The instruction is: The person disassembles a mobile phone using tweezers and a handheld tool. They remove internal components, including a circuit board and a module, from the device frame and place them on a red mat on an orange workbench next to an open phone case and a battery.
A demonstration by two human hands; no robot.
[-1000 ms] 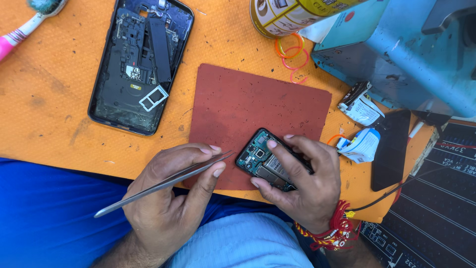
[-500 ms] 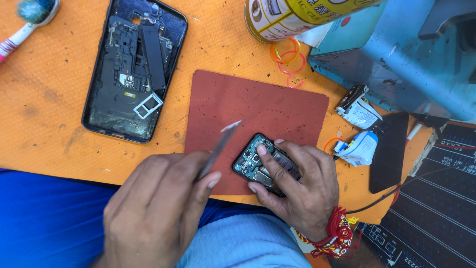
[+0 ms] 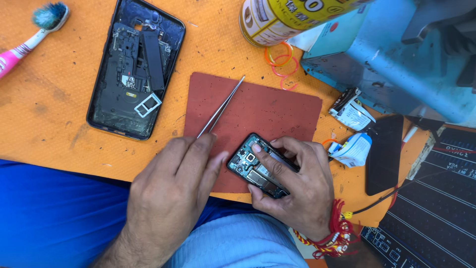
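I am sitting at an orange work mat [image 3: 44, 114] that is filling most of the frame, with a blue metal machine body [image 3: 391, 64] taking up the upper right and running off the edge, so I cannot make out what it is. A dark keyboard-like panel [image 3: 436, 198] is lying cut off at the lower right. At upper centre a yellow and white can [image 3: 282, 17] is lying on its side, its label only partly showing, with orange rubber bands [image 3: 282, 62] just below it. An opened black phone shell [image 3: 136, 69] is lying at upper left, beside a pink toothbrush [image 3: 29, 37] with blue bristles. A red-brown pad [image 3: 277, 109] is sitting in the middle. Right of it, two small white labelled packets [image 3: 352, 131] are resting near a black flat piece [image 3: 384, 154]. My left hand [image 3: 173, 193] is closing its fingers around thin metal tweezers [image 3: 220, 106], whose tips are pointing toward upper centre over the pad. My right hand [image 3: 297, 183] is gripping a small dark phone board assembly [image 3: 258, 166] at the pad's lower edge, fingers hiding its right half.
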